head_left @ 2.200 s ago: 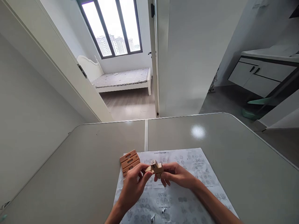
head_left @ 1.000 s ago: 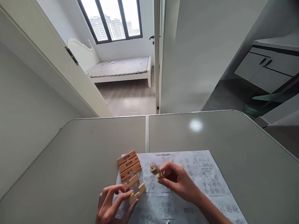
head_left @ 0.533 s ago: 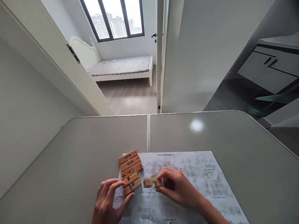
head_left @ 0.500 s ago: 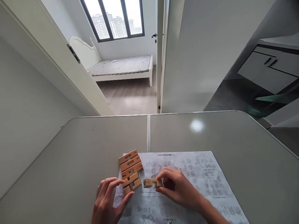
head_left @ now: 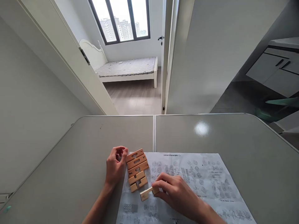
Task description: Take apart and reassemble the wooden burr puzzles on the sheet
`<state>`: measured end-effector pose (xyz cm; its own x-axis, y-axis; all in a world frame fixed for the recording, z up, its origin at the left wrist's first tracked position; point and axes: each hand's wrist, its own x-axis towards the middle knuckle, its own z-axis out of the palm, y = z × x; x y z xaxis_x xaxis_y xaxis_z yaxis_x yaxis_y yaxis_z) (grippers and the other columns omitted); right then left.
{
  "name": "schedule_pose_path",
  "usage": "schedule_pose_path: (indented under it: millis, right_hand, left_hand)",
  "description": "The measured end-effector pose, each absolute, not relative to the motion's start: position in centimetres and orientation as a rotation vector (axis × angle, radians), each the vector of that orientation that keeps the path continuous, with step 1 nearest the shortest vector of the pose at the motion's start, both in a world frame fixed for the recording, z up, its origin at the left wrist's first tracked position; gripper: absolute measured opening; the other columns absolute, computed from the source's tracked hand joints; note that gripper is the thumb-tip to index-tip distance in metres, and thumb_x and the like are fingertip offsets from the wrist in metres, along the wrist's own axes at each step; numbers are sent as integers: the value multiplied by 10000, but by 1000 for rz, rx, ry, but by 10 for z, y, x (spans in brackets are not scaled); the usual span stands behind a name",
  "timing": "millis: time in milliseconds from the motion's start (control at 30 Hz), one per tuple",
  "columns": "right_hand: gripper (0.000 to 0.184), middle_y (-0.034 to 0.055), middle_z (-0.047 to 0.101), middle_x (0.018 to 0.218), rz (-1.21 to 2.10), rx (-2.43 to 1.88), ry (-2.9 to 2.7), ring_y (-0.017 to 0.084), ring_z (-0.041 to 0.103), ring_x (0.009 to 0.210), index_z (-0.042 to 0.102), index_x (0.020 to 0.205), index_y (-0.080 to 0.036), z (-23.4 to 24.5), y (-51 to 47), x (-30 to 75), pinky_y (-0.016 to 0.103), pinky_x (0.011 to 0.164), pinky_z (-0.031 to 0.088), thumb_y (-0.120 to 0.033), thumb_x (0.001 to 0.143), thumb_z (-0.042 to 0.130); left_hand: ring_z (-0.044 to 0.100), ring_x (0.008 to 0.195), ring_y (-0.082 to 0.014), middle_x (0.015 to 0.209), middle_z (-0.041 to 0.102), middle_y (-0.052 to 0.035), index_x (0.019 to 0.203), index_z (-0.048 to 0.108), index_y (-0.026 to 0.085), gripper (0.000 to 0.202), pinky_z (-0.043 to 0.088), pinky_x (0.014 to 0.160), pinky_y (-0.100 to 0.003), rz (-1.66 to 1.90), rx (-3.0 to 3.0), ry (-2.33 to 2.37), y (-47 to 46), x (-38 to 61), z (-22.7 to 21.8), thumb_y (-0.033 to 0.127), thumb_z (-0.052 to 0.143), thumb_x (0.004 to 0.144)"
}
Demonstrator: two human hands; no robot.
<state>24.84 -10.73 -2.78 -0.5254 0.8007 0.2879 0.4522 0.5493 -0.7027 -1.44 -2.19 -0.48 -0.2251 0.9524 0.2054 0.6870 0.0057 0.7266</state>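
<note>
And the right hand point(head_left: 177, 189) is doing the pinching here, thumb and fingers closing on one thick end of a notched wooden piece point(head_left: 145, 195), and that piece is sticking out at nine o'clock from the palm, its marked free end dipping toward eight! It's looking light, stiff and fairly smooth, so a soft grip is probably serving well; the chunky ends are offering the best hold, while the slim neck between them is seeming the weaker spot. Whether it's touching the paper, the view isn't showing. Just beside it, at eleven o'clock, a slanting row of five wooden pieces point(head_left: 143, 166) is lying close together, the three browner ones wearing dark numerals, the two paler ones sitting nearest us. Over at ten o'clock from the right hand, the left hand point(head_left: 115, 165) is hugging the row's top-left end, fingers curling inward; whether it's pressing on the end block, we're not managing to tell. Underneath, a printed sheet point(head_left: 210, 183) is spreading out toward three and six o'clock, the grey surface point(head_left: 116, 133) is stretching beyond, and far off toward eleven, a bed point(head_left: 130, 66) is standing below a window point(head_left: 126, 31).
</note>
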Motion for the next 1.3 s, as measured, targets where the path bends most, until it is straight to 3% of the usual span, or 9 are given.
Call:
schedule_pose_path:
  millis: [500,1300]
  right_hand:
    - [117,26,777,935,490,-825,-2164,178,752,740,660,1071,-219,-38,-102,228,270,624,500,-252,1094,551]
    - [48,22,786,917,620,-874,-2115,177,752,729,675,978,-214,-33,-96,226,261,639,512,-217,1024,661]
  left_hand:
    - [559,592,-157,655,633,28,881,713,214,349,460,592,-256,1080,1706,1868,9,-15,-8,546,617,923]
    - [546,586,-159,652,618,33,894,709,222,352,455,580,-253,1023,1689,1880,9,-15,-6,561,619,918]
